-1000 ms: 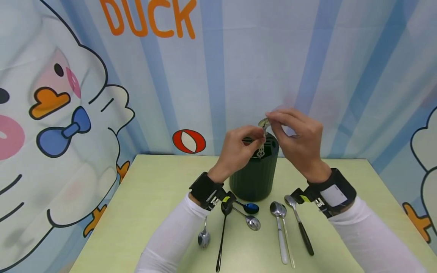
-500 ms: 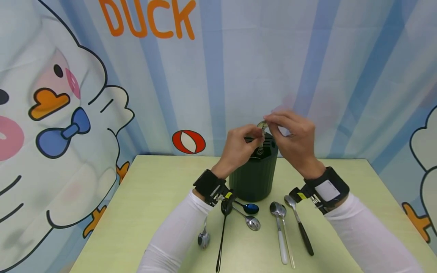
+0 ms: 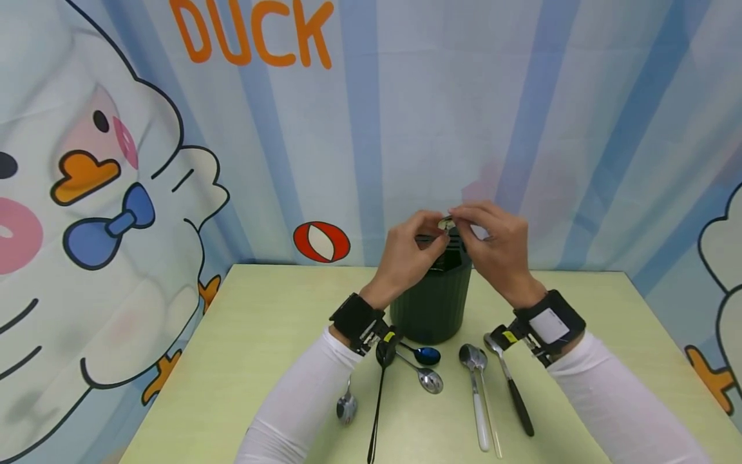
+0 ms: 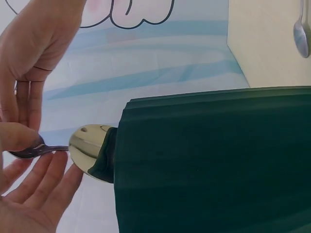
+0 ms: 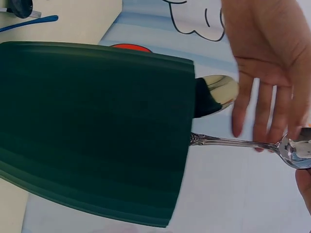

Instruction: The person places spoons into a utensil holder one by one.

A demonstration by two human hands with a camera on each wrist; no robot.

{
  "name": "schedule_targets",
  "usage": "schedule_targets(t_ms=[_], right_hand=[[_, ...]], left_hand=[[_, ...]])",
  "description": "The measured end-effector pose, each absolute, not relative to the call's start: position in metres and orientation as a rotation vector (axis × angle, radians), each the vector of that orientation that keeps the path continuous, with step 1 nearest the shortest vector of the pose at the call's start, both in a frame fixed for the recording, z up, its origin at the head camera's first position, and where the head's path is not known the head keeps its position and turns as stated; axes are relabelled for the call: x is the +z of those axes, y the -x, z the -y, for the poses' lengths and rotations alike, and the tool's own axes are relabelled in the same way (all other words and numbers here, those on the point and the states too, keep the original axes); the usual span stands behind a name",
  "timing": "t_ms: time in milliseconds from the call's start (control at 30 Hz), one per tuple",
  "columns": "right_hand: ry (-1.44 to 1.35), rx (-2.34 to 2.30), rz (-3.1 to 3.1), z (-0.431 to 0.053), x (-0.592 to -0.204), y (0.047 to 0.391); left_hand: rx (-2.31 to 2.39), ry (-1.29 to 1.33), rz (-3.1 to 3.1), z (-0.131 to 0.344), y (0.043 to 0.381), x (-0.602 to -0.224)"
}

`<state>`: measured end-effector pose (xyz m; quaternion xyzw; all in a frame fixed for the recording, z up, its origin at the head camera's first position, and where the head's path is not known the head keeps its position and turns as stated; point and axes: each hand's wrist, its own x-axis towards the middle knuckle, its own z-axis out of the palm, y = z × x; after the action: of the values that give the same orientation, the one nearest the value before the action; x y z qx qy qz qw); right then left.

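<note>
1. Two white sleeves are nearest me, with black wrist straps past their cuffs.
2. Seven spoons lie on the worktop: a small silver spoon, a black spoon, a blue spoon, a plain silver spoon, a white-handled spoon, a slim spoon right beside it, and a black-handled spoon.
3. My left hand and right hand both grasp an ornate silver spoon, pinching it around its bowl end.
4. That spoon stands bowl up, its patterned handle pointing down at the mouth of a dark green ribbed container; I cannot tell how far inside it reaches.
5. Another shiny spoon bowl pokes above the container's rim, near my spoon's handle.
6. Behind the worktop hangs a blue-striped backdrop with a cartoon duck and orange lettering reading "DUCK".
</note>
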<state>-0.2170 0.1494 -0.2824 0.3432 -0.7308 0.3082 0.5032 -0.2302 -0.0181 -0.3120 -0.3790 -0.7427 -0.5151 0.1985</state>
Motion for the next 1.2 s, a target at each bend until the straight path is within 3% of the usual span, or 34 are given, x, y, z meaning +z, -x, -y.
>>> schedule_targets(t_ms=[533,1200], right_hand=[[-0.806,0.722,1.809,-0.153,-0.31,0.225],[-0.802,0.753,1.945,-0.147,-0.346,0.227]], left_hand=[[-1.481,1.076,1.964,0.014,0.234,-0.313],[-1.204,1.001,2.212,0.028,0.232,-0.334]])
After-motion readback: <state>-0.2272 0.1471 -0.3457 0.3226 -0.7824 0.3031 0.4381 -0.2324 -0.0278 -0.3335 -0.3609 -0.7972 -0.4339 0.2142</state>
